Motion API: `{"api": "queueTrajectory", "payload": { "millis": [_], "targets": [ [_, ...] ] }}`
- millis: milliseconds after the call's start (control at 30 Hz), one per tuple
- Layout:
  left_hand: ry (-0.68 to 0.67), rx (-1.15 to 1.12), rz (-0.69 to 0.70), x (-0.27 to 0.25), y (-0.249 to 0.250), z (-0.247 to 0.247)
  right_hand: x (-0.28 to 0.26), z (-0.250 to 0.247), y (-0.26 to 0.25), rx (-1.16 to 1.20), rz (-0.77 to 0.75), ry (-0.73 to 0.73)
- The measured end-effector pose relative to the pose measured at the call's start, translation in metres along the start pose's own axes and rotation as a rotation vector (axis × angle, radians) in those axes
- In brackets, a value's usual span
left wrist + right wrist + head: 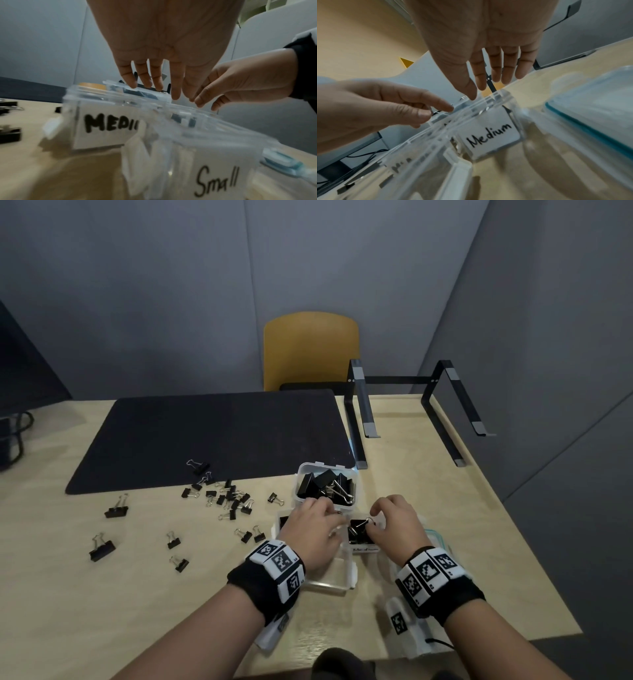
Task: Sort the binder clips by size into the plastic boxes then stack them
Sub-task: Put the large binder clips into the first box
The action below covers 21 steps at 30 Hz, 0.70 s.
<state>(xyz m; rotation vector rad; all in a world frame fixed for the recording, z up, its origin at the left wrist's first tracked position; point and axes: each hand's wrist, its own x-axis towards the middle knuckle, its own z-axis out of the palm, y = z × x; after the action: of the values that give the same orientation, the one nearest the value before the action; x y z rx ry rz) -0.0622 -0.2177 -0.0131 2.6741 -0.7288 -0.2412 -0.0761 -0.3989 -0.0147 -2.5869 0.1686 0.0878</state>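
Three clear plastic boxes stand together right of centre. The far box point(301, 470) holds large black clips. The box labelled Medium point(364, 549) point(106, 125) point(491, 135) holds black clips point(358, 530). The box labelled Small point(342, 583) point(217, 180) is nearest me. Both hands hover over the Medium box. My left hand point(334, 517) point(180, 93) point(435, 112) seems to pinch a clip's wire handle point(430, 111) between thumb and forefinger. My right hand point(373, 520) point(476, 93) point(204, 104) hangs loosely curled above the clips. Several small clips point(229, 498) lie loose to the left.
Two bigger clips point(116, 510) point(102, 549) lie far left. Teal-edged lids point(435, 534) point(590, 128) lie beside my right hand. A black mat point(212, 440), a laptop stand point(411, 405), a yellow chair point(310, 350) and a monitor point(20, 371) are beyond.
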Motion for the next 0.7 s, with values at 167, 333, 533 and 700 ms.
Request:
{"api": "queueTrajectory", "payload": {
  "millis": [167,333,533,700],
  "targets": [
    [0.079,-0.101,-0.108,-0.02,-0.033,-0.019,0.002,0.001,-0.036,0.025,-0.105,0.01],
    [0.107,-0.174,-0.271,-0.043,-0.083,-0.037,0.007,0.02,-0.081,0.062,-0.186,-0.046],
    [0.076,-0.152,-0.462,-0.068,-0.149,-0.059,0.019,0.057,-0.137,0.028,-0.234,-0.194],
    [0.011,-0.097,-0.592,-0.082,-0.203,-0.072,0.038,0.095,-0.175,-0.019,-0.206,-0.29]
  ]
}}
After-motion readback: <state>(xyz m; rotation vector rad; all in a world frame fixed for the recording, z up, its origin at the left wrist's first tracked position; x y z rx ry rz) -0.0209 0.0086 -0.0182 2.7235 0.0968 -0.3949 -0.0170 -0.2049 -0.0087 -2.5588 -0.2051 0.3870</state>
